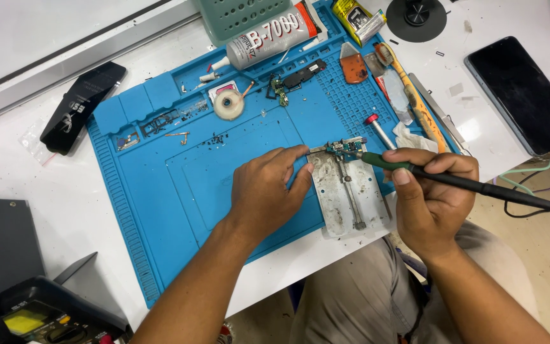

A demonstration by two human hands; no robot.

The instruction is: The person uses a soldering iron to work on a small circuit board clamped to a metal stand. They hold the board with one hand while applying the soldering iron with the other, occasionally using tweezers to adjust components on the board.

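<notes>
On blue rubber mat | R hand grips slim soldering iron | L hand steadies metal jig

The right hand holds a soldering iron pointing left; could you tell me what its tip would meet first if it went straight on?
Probably the small circuit board clamped at the top of the metal holder; the soldering iron in the right hand looks at or just short of it, depth unclear.

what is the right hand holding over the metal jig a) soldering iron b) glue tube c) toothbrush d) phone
a: the right hand grips a soldering iron with a green collar, its tip on the small board clamped at the top of the metal jig, while the left hand steadies the jig's edge.
</notes>
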